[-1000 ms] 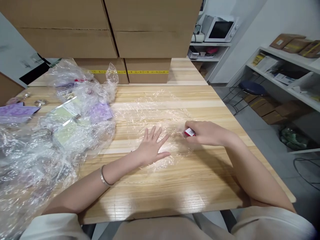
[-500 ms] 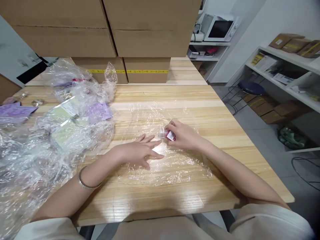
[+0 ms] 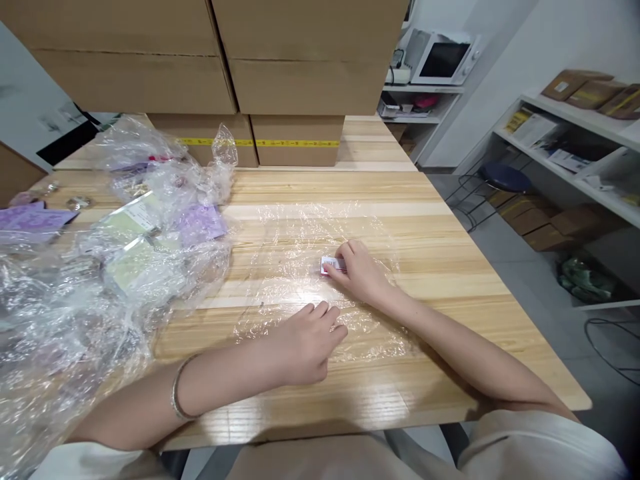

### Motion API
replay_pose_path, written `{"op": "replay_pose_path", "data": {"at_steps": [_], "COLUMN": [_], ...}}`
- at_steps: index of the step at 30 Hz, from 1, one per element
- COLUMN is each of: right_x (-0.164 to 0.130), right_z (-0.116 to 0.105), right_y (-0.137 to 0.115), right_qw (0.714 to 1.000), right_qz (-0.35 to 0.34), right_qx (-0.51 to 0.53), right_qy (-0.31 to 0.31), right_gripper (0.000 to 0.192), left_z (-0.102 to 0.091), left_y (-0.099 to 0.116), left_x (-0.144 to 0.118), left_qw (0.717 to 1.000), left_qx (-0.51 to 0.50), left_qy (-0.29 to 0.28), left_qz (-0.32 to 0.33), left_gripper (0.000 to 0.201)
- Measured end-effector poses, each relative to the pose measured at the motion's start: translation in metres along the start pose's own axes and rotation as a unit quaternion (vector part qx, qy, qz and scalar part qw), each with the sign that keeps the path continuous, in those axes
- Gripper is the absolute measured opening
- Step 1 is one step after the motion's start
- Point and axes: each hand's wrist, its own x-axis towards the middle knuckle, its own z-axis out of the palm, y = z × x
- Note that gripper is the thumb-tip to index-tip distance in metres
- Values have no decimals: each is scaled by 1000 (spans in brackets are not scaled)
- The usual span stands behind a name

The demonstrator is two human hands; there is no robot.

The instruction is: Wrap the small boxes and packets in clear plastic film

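Note:
A thin sheet of clear plastic film [image 3: 285,247] lies spread on the wooden table [image 3: 450,320]. On its middle, my right hand [image 3: 367,273] grips a small red-and-white box [image 3: 330,263] between thumb and fingers, its white labelled face turned up. My left hand [image 3: 310,340] is closed over the front part of the film, fingers curled onto it. The pinch itself is partly hidden under the fingers. A gap separates this hand from the box.
Crumpled clear wrap [image 3: 90,313] with green packets [image 3: 130,263] and purple packets [image 3: 203,223] covers the left side. Large cardboard boxes [image 3: 300,87] are stacked at the back. Beyond the table's right edge are a stool [image 3: 505,177] and shelves [image 3: 575,167].
My left hand has moved toward me, and its spread fingers have curled shut. The box has been turned so its label faces up. The film's front edge has shifted.

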Motion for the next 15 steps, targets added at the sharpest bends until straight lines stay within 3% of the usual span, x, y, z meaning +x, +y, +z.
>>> {"op": "replay_pose_path", "data": {"at_steps": [3, 5, 9, 11, 13, 15], "right_x": [2, -4, -38, -62, -82, -92], "right_z": [-7, -26, -65, -64, -48, -31], "right_y": [0, -6, -39, -61, -78, -85], "right_qw": [992, 993, 986, 972, 950, 930], "right_qz": [-32, -44, -62, -76, -87, -108], "right_qx": [-111, -105, -93, -149, -234, -293], "right_qy": [51, 45, -127, -165, -187, -197], "right_gripper": [35, 35, 45, 51, 55, 42], "left_z": [-1, -5, -15, -20, -26, -34], "left_y": [1, 3, 11, 15, 16, 10], "left_x": [-7, -13, -21, -20, -19, -20], "left_qw": [1000, 998, 988, 980, 974, 972], "left_qx": [16, 40, 137, 165, 165, 151], "left_qy": [-20, -37, -56, -81, -105, -115], "left_qz": [-6, -16, -48, -79, -113, -135], "left_gripper": [28, 37, 59, 44, 27, 26]}}
